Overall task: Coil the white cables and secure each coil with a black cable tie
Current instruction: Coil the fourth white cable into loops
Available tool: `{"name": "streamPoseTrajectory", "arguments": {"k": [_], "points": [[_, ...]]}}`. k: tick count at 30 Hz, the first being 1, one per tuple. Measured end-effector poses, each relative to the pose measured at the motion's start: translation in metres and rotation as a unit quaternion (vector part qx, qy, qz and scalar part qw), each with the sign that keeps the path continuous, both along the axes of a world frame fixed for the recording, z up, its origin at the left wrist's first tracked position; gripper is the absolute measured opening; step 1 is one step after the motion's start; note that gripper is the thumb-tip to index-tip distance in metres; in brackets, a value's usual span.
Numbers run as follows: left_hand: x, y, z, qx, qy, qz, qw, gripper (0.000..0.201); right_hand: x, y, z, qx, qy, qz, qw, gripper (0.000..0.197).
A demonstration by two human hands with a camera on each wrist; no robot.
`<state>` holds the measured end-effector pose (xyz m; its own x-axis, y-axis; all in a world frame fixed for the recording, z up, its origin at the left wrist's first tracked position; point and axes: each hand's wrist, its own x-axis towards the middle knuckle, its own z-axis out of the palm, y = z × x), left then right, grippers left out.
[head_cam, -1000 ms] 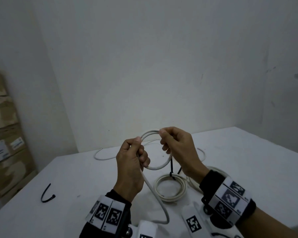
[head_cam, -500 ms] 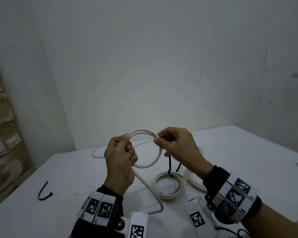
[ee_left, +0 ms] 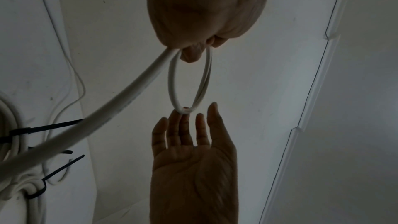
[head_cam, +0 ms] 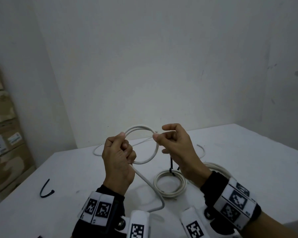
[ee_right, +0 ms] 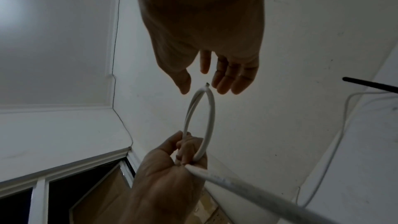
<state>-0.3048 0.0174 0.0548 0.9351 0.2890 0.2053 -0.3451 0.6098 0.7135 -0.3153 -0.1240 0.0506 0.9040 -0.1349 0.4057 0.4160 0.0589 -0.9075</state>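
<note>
1. While the left hand (head_cam: 118,162) is raised above the table (head_cam: 248,160), its fingers and thumb are curled round a white cable loop (head_cam: 145,162), pinching it at the loop's left side.
2. From the underside of that fist, the rest of the white cable (head_cam: 150,186) slants down and to the right, then bends back on the table just in front of the left wrist.
3. Across the loop, the right hand (head_cam: 176,148) has loose, nearly straight fingers. In the left wrist view, its fingertips (ee_left: 183,120) touch the loop's far end where the cut cable tip shows. In the right wrist view, thumb and fingers are spread to either side of that tip without closing on it.
4. Below the right hand, a finished coil (head_cam: 169,184) lies flat on the table, bound by a black cable tie (head_cam: 171,166) whose tail stands up toward the right palm.
5. Behind the right wrist, another white coil (head_cam: 217,167) lies partly hidden.
6. Far to the left of the left hand, a loose black cable tie (head_cam: 46,190) lies bent on the table.
7. Beyond both hands, a thin white wire (head_cam: 100,150) trails along the table near the wall.
8. Farther left still, cardboard boxes (head_cam: 5,152) are stacked beside the table.
</note>
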Motion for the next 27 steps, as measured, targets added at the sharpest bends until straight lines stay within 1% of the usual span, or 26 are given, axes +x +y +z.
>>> {"name": "streamPoseTrajectory", "arguments": {"k": [2,3,4,5,6,7,8,9,10,12,13,15,16,17,18,19,21,23,25,27], "points": [[0.002,0.004,0.001,-0.019,-0.003,0.005,1.0,0.03,-0.012,0.001,-0.004,-0.01,-0.012,-0.056,0.998,0.02],[0.003,0.006,0.001,-0.03,-0.003,0.007,1.0,0.03,-0.019,0.001,-0.007,-0.017,-0.01,-0.065,0.998,0.018],[0.004,0.007,0.002,-0.04,-0.004,0.01,0.999,0.03,-0.028,0.001,-0.01,-0.032,0.01,-0.046,0.998,0.02],[0.005,0.009,0.003,-0.05,-0.005,0.013,0.999,0.029,-0.039,0.004,-0.013,-0.057,0.05,0.0,0.997,0.024],[0.006,0.009,0.004,-0.058,-0.007,0.015,0.998,0.029,-0.05,0.008,-0.015,-0.085,0.104,0.058,0.989,0.028],[0.006,0.01,0.005,-0.064,-0.009,0.017,0.998,0.028,-0.059,0.012,-0.019,-0.102,0.162,0.109,0.975,0.032],[0.007,0.01,0.005,-0.066,-0.012,0.018,0.998,0.028,-0.064,0.017,-0.023,-0.096,0.214,0.144,0.961,0.036],[0.006,0.01,0.006,-0.066,-0.015,0.018,0.998,0.028,-0.066,0.022,-0.029,-0.063,0.254,0.161,0.952,0.037],[0.006,0.009,0.006,-0.062,-0.016,0.017,0.998,0.029,-0.065,0.027,-0.035,0.004,0.28,0.164,0.946,0.037],[0.003,0.009,0.005,-0.052,-0.015,0.012,0.998,0.029,-0.056,0.033,-0.042,0.194,0.292,0.141,0.926,0.031],[0.001,0.01,0.004,-0.05,-0.012,0.006,0.999,0.029,-0.051,0.033,-0.042,0.294,0.283,0.131,0.904,0.027],[-0.003,0.015,0.002,-0.055,-0.008,-0.012,0.998,0.03,-0.041,0.031,-0.033,0.455,0.271,0.137,0.837,0.02],[-0.006,0.019,0.002,-0.059,-0.005,-0.025,0.998,0.031,-0.038,0.029,-0.026,0.501,0.271,0.139,0.81,0.018],[-0.008,0.024,0.002,-0.065,-0.002,-0.041,0.997,0.032,-0.036,0.027,-0.02,0.521,0.271,0.14,0.797,0.018],[-0.01,0.028,0.002,-0.071,0.001,-0.058,0.996,0.033,-0.035,0.027,-0.014,0.522,0.269,0.143,0.797,0.019],[-0.012,0.032,0.002,-0.076,0.005,-0.075,0.994,0.033,-0.036,0.028,-0.01,0.511,0.263,0.145,0.805,0.019],[-0.019,0.039,0.004,-0.078,0.01,-0.101,0.992,0.034,-0.037,0.032,-0.006,0.478,0.24,0.138,0.834,0.015],[-0.025,0.045,0.005,-0.077,0.012,-0.117,0.99,0.035,-0.037,0.035,-0.006,0.462,0.207,0.126,0.853,0.015],[-0.03,0.049,0.006,-0.073,0.015,-0.129,0.989,0.034,-0.039,0.035,-0.004,0.466,0.184,0.118,0.857,0.018],[-0.032,0.054,0.005,-0.071,0.016,-0.146,0.987,0.031,-0.044,0.035,0.001,0.467,0.179,0.122,0.857,0.021]]}}
